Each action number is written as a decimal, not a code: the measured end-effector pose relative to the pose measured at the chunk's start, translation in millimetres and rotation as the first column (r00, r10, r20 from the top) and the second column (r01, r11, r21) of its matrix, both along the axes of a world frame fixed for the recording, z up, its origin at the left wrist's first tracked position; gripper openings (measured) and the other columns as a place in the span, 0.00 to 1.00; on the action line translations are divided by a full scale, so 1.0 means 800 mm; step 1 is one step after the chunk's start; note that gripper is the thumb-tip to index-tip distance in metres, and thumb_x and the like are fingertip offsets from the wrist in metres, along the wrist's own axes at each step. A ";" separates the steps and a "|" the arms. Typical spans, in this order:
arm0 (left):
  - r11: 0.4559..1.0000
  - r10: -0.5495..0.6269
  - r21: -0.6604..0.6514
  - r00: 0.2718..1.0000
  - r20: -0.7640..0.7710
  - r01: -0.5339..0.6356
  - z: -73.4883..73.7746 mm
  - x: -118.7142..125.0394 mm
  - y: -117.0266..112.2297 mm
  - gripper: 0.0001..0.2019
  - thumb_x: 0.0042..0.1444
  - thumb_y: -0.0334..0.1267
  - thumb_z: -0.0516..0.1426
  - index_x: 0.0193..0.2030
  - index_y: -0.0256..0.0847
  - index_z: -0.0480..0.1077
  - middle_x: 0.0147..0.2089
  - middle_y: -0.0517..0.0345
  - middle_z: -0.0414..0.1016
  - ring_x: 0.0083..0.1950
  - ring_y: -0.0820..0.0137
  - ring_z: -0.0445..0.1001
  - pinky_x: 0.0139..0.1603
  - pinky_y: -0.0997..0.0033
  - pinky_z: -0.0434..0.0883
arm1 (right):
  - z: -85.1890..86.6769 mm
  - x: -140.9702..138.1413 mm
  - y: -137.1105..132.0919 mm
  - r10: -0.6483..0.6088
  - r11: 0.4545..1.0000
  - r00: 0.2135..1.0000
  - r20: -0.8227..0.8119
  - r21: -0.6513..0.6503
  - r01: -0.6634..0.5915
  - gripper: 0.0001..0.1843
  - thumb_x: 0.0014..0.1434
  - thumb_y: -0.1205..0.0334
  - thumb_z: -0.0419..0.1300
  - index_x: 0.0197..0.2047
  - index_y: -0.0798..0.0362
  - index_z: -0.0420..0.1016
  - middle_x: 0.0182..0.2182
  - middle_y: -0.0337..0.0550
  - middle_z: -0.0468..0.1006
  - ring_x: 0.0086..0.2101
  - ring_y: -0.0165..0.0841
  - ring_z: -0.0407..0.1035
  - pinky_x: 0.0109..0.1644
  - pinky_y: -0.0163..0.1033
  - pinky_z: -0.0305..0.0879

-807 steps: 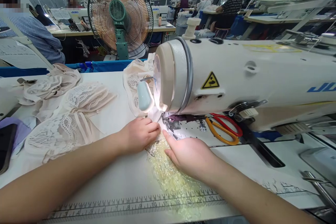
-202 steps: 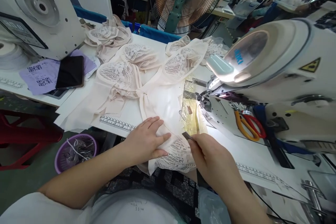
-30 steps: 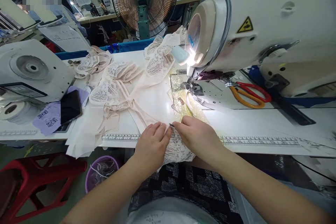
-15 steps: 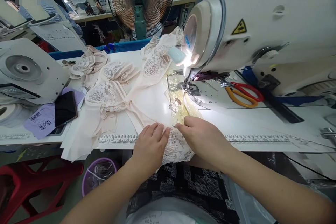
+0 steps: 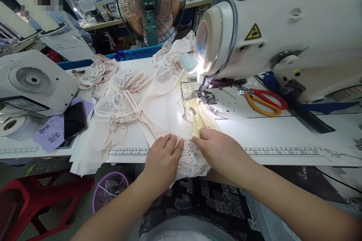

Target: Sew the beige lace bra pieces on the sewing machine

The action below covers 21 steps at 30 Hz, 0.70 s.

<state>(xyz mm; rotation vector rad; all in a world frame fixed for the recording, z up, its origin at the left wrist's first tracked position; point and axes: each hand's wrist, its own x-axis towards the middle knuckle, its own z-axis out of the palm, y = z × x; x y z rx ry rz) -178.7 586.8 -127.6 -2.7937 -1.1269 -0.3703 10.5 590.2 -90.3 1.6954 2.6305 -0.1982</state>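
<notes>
A cream lace bra piece (image 5: 192,160) lies over the table's front edge and hangs partly onto my lap. My left hand (image 5: 164,158) grips its upper left edge, fingers together and pressed down on the cloth. At its upper right edge, the thumb and forefinger of my right hand (image 5: 217,148) are pinched together on the fabric. Whether a small tool is also in that pinch I cannot make out. A pale strip of cloth runs from the left hand to more lace bra pieces (image 5: 115,103) on the left. The sewing machine's needle area (image 5: 202,92) is lit beyond my hands.
The sewing machine (image 5: 268,34) fills the right side. Red-and-orange-handled scissors (image 5: 264,101) lie under its arm. A phone (image 5: 75,120) rests on purple paper (image 5: 51,133) at left. A fan (image 5: 151,7) stands behind. Below are a purple bin (image 5: 109,190) and a red stool (image 5: 42,199).
The view has shifted slightly, so the scene sits a little lower and further right at the left side. Both hands keep nearly the same hold on the lace piece.
</notes>
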 end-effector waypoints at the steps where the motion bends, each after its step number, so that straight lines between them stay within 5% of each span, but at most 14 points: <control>1: 1.000 0.002 -0.003 1.000 -0.001 -0.002 0.000 0.000 0.000 0.21 0.55 0.24 0.47 0.56 0.31 0.64 0.53 0.45 0.69 0.54 0.56 0.65 0.54 0.53 0.68 | -0.001 0.002 0.000 -0.004 1.000 1.000 -0.002 0.009 0.004 0.09 0.54 0.76 0.52 0.32 0.55 0.71 0.25 0.42 0.63 0.26 0.31 0.56 0.25 0.36 0.41; 15: 1.000 -0.006 -0.002 1.000 -0.006 0.006 0.000 -0.001 0.001 0.21 0.56 0.25 0.46 0.57 0.31 0.63 0.53 0.44 0.69 0.55 0.57 0.65 0.54 0.52 0.68 | 0.004 -0.003 0.007 0.026 1.000 1.000 -0.011 0.002 -0.026 0.09 0.55 0.76 0.52 0.30 0.55 0.70 0.25 0.41 0.64 0.26 0.31 0.58 0.25 0.35 0.42; 21: 1.000 -0.012 -0.013 1.000 -0.029 0.012 0.001 -0.003 0.003 0.22 0.55 0.24 0.47 0.58 0.31 0.62 0.53 0.45 0.68 0.55 0.56 0.64 0.54 0.53 0.68 | 0.017 0.015 0.001 0.037 0.999 0.999 -0.013 -0.033 -0.038 0.09 0.48 0.79 0.56 0.26 0.55 0.70 0.24 0.41 0.65 0.24 0.30 0.57 0.24 0.36 0.43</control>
